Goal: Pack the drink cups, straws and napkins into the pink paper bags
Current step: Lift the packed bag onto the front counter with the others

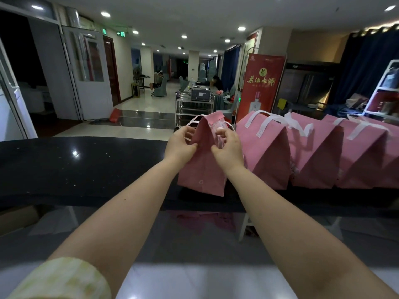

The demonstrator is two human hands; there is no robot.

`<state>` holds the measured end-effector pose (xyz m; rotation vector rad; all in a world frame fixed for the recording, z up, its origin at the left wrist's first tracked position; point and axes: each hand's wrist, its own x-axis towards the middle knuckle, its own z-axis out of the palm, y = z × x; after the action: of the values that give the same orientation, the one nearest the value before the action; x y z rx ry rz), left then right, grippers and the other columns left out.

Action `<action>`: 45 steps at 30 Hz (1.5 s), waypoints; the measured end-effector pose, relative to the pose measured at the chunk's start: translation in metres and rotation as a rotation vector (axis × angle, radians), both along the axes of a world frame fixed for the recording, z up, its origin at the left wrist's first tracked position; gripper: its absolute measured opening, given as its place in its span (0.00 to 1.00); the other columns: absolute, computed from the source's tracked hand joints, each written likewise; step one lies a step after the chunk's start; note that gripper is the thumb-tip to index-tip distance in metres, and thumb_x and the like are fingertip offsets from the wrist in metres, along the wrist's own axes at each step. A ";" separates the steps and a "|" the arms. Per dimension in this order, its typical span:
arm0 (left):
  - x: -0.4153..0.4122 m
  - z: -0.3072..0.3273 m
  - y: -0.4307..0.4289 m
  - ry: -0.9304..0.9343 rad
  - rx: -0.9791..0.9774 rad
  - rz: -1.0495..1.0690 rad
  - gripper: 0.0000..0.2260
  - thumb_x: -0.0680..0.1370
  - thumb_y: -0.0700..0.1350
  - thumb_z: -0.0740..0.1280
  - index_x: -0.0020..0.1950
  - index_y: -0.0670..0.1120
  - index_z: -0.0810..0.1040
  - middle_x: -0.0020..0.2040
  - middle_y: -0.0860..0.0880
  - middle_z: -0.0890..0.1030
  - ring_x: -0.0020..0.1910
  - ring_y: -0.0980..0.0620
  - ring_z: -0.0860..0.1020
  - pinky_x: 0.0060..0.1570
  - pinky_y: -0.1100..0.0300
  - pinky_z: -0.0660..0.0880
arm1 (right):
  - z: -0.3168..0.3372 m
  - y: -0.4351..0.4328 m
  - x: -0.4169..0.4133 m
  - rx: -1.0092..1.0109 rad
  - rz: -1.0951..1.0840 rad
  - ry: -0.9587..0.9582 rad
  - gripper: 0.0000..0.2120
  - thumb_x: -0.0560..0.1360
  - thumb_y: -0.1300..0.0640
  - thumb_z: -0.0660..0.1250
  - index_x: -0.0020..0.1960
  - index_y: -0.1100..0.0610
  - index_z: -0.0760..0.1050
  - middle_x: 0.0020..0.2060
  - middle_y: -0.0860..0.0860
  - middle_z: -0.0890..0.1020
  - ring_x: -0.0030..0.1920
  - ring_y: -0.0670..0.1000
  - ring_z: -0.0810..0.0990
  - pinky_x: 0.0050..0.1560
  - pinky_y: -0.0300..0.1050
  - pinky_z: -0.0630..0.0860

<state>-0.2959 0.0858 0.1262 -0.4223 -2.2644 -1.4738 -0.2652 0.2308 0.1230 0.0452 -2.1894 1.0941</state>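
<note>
A pink paper bag [201, 169] with white handles stands on the black counter [86, 169] in front of me. My left hand [180, 145] pinches its upper left edge, and my right hand [228, 147] pinches the upper right edge, pressing the top together. To the right stands a row of several more pink bags [267, 152], tops folded shut, white handles up. No cups, straws or napkins are visible; what the bags contain is hidden.
A lower glossy ledge [194, 240] lies between me and the counter. Behind the counter stand a steel trolley [194, 106], a red banner [262, 83] and a white shelf [386, 89]. Two people sit far down the hall.
</note>
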 end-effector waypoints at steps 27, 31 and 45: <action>-0.012 -0.054 0.045 -0.004 0.005 0.078 0.05 0.75 0.48 0.72 0.44 0.50 0.77 0.39 0.55 0.79 0.39 0.54 0.78 0.39 0.57 0.75 | -0.047 0.060 -0.015 -0.181 -0.129 -0.088 0.11 0.74 0.63 0.68 0.39 0.50 0.71 0.37 0.48 0.76 0.38 0.50 0.74 0.38 0.43 0.71; -0.012 -0.055 0.046 0.038 -0.045 0.091 0.08 0.76 0.49 0.71 0.43 0.48 0.76 0.36 0.57 0.75 0.38 0.53 0.76 0.38 0.57 0.72 | -0.046 0.063 -0.014 -0.175 -0.114 -0.083 0.09 0.76 0.62 0.66 0.39 0.52 0.72 0.35 0.46 0.77 0.36 0.49 0.74 0.35 0.41 0.67; 0.012 -0.101 0.039 -0.180 0.198 0.075 0.09 0.71 0.44 0.76 0.40 0.51 0.77 0.39 0.54 0.80 0.39 0.56 0.79 0.42 0.58 0.78 | -0.090 0.052 0.001 -0.219 -0.174 -0.101 0.07 0.73 0.64 0.68 0.50 0.56 0.76 0.48 0.52 0.79 0.49 0.53 0.77 0.48 0.43 0.72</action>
<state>-0.2841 0.1252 0.0247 -0.1490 -2.2113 -1.7377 -0.2644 0.2828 0.0332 -0.2978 -2.1018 1.2517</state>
